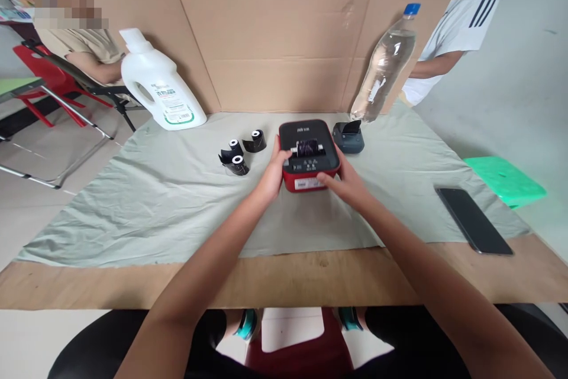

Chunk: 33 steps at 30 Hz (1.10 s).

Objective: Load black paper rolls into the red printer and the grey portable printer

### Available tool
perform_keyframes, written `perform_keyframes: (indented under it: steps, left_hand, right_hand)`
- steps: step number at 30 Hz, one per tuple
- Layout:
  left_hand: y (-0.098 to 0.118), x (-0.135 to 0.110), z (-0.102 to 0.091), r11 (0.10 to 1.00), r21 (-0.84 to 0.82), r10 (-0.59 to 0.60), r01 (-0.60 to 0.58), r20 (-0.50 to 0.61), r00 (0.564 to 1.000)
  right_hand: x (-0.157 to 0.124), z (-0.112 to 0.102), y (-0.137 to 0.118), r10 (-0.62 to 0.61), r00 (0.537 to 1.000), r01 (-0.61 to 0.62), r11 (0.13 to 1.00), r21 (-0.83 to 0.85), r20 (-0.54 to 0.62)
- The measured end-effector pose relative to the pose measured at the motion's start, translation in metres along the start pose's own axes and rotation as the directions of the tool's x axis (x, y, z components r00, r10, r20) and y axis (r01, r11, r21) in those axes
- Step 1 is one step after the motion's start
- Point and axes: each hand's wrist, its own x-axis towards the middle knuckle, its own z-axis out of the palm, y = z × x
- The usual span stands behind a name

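In the head view, a red-and-black box (309, 126) is gripped from both sides above a pale cloth (306, 225). Its left side is clasped by the left hand (274, 171), whose thumb is laid on the top face. The front right corner is pinned by the thumb of the right hand (345, 180); the other fingers are wrapped around the side, partly hidden. The box is flanked by three dark rolls (238, 168) at left and a dark device (349, 143) at right.
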Motion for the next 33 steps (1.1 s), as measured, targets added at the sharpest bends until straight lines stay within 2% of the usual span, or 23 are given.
perform_keyframes:
  steps: [3,7,10,13,15,17,19,21,23,24,26,29,33]
  left_hand:
    - [0.002,0.066,0.000,0.997,-0.043,0.066,-0.065,0.030,0.997]
    - [-0.010,0.141,-0.004,0.998,-0.062,0.005,-0.004,0.013,1.000]
    - [-0.023,0.171,-0.009,0.997,-0.071,-0.034,0.034,0.003,0.999]
    - [-0.035,0.176,-0.012,0.994,-0.100,-0.035,0.038,0.025,0.999]
    - [-0.043,0.166,-0.013,0.994,-0.109,-0.018,0.016,-0.017,1.000]
    - [-0.051,0.146,-0.013,0.997,-0.072,0.025,-0.035,-0.129,0.991]
    - [-0.058,0.120,-0.013,0.994,0.037,0.110,-0.104,-0.217,0.970]
    - [-0.061,0.092,-0.013,0.979,0.159,0.163,-0.129,-0.221,0.962]
    - [-0.061,0.067,-0.013,0.967,0.231,0.158,-0.112,-0.192,0.969]
    - [-0.060,0.055,-0.014,0.962,0.254,0.149,-0.100,-0.179,0.972]
    - [-0.058,0.033,-0.017,0.950,0.301,0.145,-0.089,-0.171,0.975]
    - [-0.054,-0.003,-0.024,0.901,0.428,0.144,-0.070,-0.143,0.979]
    - [-0.045,-0.062,-0.038,0.759,0.649,0.048,-0.051,0.022,0.999]
  right_hand:
    - [0.062,-0.002,0.031,-0.027,0.999,0.030,0.996,0.086,-0.034]
    - [0.118,0.006,0.075,0.021,0.993,-0.001,0.985,0.175,-0.113]
    - [0.135,0.008,0.097,0.053,0.991,-0.029,0.982,0.187,-0.126]
    - [0.136,0.005,0.104,0.062,0.995,-0.049,0.987,0.150,-0.084]
    - [0.128,-0.002,0.102,0.044,0.989,-0.040,0.999,0.034,-0.140]
    - [0.116,-0.013,0.097,0.001,0.948,-0.059,0.983,-0.171,-0.318]
    - [0.103,-0.025,0.092,-0.026,0.859,-0.193,0.908,-0.371,-0.512]
    - [0.096,-0.034,0.091,0.036,0.794,-0.402,0.780,-0.479,-0.607]
    - [0.094,-0.039,0.093,0.155,0.773,-0.552,0.641,-0.533,-0.615]
    - [0.095,-0.040,0.095,0.196,0.774,-0.583,0.591,-0.558,-0.602]
    - [0.096,-0.039,0.098,0.203,0.787,-0.586,0.543,-0.601,-0.582]
    - [0.086,-0.035,0.095,0.127,0.790,-0.557,0.558,-0.616,-0.599]
    - [0.042,-0.025,0.071,-0.006,0.790,-0.471,0.634,-0.614,-0.613]
